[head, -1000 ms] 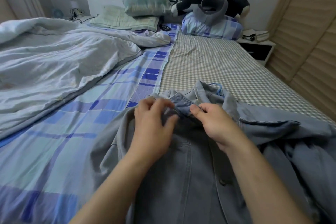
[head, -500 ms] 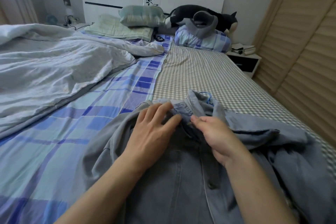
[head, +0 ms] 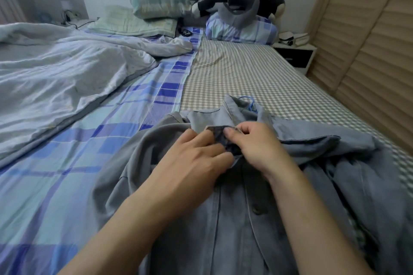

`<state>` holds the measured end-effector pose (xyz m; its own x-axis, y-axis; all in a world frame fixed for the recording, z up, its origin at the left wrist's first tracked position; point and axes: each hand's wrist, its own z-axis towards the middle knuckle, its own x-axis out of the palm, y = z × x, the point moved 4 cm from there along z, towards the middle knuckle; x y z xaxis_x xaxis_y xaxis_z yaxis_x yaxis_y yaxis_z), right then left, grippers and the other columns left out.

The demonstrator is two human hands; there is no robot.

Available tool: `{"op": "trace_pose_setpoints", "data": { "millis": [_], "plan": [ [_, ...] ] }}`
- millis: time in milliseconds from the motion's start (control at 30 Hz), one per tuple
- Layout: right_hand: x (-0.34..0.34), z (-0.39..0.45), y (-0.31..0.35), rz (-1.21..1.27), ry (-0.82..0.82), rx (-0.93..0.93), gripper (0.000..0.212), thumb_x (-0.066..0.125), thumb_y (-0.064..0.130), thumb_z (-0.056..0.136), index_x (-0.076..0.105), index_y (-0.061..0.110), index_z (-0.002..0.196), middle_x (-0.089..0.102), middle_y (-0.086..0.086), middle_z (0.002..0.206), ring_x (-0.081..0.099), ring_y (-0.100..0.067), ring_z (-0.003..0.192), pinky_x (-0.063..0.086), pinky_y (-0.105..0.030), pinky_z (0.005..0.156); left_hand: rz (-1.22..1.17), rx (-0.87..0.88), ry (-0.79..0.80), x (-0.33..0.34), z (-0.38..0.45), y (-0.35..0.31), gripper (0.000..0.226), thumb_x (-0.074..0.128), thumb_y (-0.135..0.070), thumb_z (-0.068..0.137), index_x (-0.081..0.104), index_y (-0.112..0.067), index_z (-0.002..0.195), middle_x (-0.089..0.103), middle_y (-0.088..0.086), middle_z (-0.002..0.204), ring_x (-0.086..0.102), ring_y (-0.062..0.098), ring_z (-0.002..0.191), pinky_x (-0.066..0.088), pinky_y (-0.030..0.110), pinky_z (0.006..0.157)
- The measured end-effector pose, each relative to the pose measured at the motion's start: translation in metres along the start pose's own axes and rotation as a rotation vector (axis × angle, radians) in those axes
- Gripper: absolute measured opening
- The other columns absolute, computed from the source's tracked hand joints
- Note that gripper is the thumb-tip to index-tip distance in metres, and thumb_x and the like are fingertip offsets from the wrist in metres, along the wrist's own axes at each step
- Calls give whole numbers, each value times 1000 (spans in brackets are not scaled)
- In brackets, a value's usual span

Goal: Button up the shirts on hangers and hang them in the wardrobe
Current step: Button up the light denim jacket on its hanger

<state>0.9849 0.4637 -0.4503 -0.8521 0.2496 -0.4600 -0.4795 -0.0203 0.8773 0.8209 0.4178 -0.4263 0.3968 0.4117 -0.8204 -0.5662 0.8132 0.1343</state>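
Denim-grey button-front shirt (head: 234,219) lies spread face-up on the bed (head: 245,73), collar toward the pillows, so the placket is reachable. The left hand (head: 194,161) presses with nearly straight fingers on the collar's left edge, apparently steadying it. The right hand (head: 254,143) pinches the opposite collar band, likely working the top button. A blue hanger hook (head: 249,101) pokes from the collar. No containers show.
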Motion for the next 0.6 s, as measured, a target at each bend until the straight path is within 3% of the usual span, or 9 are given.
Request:
{"op": "trace_pose_setpoints", "data": {
  "millis": [100,167,233,433,600],
  "plan": [
    [2,-7,8,-34,23,-10,40,71,38,91,65,0,79,53,0,60,49,-11,58,40,-32,59,-119,-363,65,7,-5,13,9,61,-32,91,60,-25,85,62,-6,76,59,22,77,45,39,66],
    [6,-12,14,-14,47,-30,38,73,38,90,67,1,82,58,-7,64,52,-12,61,43,-31,59,-417,-707,92,10,-15,28,14,66,-37,93,71,-25,89,69,-5,78,63,13,76,49,35,70],
    [10,-16,19,43,68,-46,35,75,35,88,68,1,81,58,-8,64,53,-12,61,43,-30,59,-785,-944,11,15,-24,35,12,75,-33,89,76,-25,80,72,-6,70,62,3,63,48,25,64],
    [15,-24,14,251,166,-25,16,77,17,87,74,7,75,65,-3,68,57,-11,67,47,-29,69,-1221,-1232,-191,21,-34,32,12,80,-6,85,70,-7,78,64,2,56,54,6,48,42,16,47],
    [19,-35,7,217,136,-98,13,79,9,85,78,20,79,74,2,77,65,-4,71,51,-17,71,-1384,-1319,-200,27,-36,30,9,74,-4,89,69,-6,81,66,5,66,56,6,51,44,16,48]
  ]
}}
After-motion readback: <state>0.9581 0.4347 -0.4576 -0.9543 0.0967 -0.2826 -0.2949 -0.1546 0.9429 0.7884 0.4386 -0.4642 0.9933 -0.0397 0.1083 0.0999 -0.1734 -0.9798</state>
